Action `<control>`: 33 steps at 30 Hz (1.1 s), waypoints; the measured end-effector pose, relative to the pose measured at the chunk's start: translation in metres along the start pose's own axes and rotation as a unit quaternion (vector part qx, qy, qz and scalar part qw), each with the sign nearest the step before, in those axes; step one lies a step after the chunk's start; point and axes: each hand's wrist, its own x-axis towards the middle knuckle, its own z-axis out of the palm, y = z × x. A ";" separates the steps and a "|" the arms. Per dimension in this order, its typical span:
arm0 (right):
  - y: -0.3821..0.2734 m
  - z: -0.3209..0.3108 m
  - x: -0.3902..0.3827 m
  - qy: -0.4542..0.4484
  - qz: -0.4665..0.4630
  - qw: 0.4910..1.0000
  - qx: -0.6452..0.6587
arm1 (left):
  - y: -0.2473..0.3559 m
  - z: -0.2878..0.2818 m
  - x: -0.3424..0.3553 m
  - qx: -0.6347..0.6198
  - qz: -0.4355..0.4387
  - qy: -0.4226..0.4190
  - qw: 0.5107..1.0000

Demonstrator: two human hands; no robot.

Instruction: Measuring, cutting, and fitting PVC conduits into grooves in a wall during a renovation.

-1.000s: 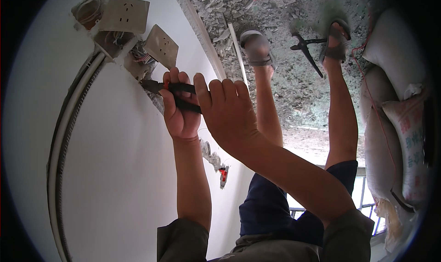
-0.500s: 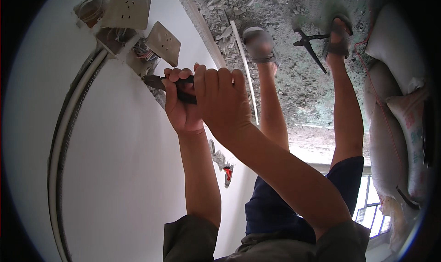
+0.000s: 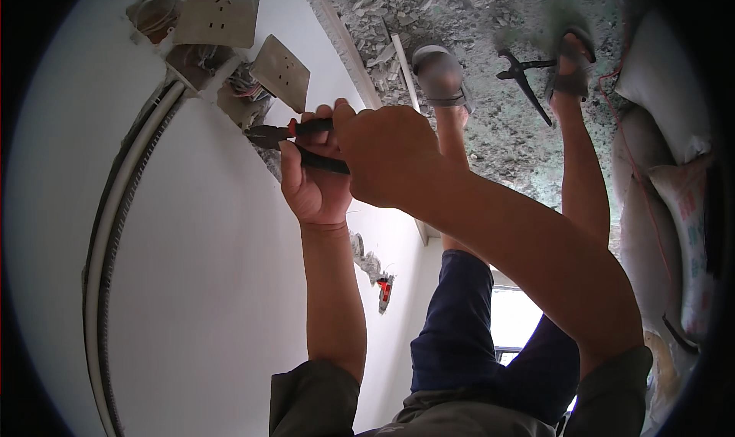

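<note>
A pair of pliers with black and red handles lies across both my hands, its jaws at the edge of an open wall box with wires in it. My left hand holds the pliers just behind the jaws, thumb below and fingers above. Closed in a fist, my right hand grips the handle ends, which it hides. The handles stand apart. Just above the jaws, a beige socket plate hangs tilted off the wall. Whether a wire is between the jaws, I cannot tell.
Another beige socket plate hangs at the upper left. A pale conduit runs down a groove in the white wall. Rubble, a white pipe and a black plier-like tool lie on the floor. Sacks stand at right.
My right hand has turned over and shifted right along the handles, its elbow swinging out to the right. More of the pliers shows, with the handles farther apart. The jaws stay near the box.
</note>
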 end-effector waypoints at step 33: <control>-0.001 0.013 0.001 -0.281 0.027 0.903 0.324 | 0.004 0.055 -0.017 0.242 -0.028 0.328 0.913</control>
